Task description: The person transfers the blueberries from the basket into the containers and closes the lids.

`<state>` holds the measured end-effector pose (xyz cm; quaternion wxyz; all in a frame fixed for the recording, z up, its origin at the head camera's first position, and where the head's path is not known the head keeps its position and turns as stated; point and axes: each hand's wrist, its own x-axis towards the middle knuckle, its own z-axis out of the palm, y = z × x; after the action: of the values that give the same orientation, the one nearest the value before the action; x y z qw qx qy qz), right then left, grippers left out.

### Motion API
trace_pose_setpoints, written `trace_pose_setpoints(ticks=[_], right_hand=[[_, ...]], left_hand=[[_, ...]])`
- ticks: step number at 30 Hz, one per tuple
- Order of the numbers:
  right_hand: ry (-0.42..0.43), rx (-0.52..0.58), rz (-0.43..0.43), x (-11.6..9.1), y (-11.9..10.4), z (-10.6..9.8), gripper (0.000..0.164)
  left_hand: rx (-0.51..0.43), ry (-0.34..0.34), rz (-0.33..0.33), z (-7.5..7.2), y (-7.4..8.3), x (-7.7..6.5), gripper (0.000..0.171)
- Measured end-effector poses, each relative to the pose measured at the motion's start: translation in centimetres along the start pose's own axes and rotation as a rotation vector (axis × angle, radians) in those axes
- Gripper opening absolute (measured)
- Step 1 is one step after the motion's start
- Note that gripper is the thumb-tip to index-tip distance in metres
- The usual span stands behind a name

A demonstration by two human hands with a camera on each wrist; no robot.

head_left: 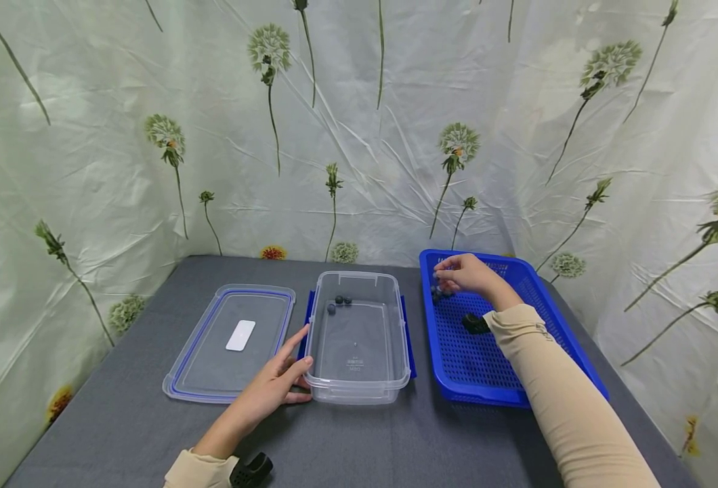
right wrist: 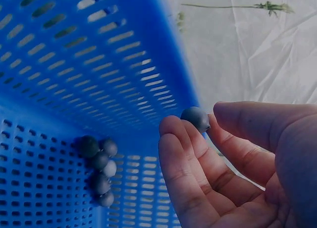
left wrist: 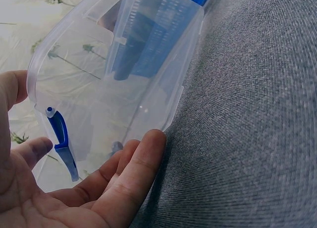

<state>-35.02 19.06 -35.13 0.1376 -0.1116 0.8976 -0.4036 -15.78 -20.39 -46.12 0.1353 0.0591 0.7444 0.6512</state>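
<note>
Your left hand (head_left: 270,390) is closest to you, fingers straight and relaxed against the near-left corner of the clear container (head_left: 357,339), steadying it rather than gripping it. Right hand (head_left: 465,274) is over the far-left corner of the blue basket (head_left: 569,339), pinching one blueberry (right wrist: 195,118) between thumb and fingertips.

That pinch looks pretty light, so I'd guess the berry could slip and roll off across the grey counter (head_left: 395,440), or get squished if you clamp harder.

More berries (right wrist: 100,168) sit clustered in that basket corner, and a few berries (head_left: 339,302) are already at the container's far end. The lid (head_left: 231,339) lies flat left of the container. Between basket and container, only the blue latch (head_left: 409,339) and the container's rim stand in the way.
</note>
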Motion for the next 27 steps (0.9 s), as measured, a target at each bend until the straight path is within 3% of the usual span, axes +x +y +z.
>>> trace_pose_setpoints(ticks=[27], right_hand=[[-0.032,-0.006,-0.111,0.3,-4.6,2.5,0.037]], left_hand=[[0.004,-0.009,0.007,-0.1,0.1,0.0,0.071]])
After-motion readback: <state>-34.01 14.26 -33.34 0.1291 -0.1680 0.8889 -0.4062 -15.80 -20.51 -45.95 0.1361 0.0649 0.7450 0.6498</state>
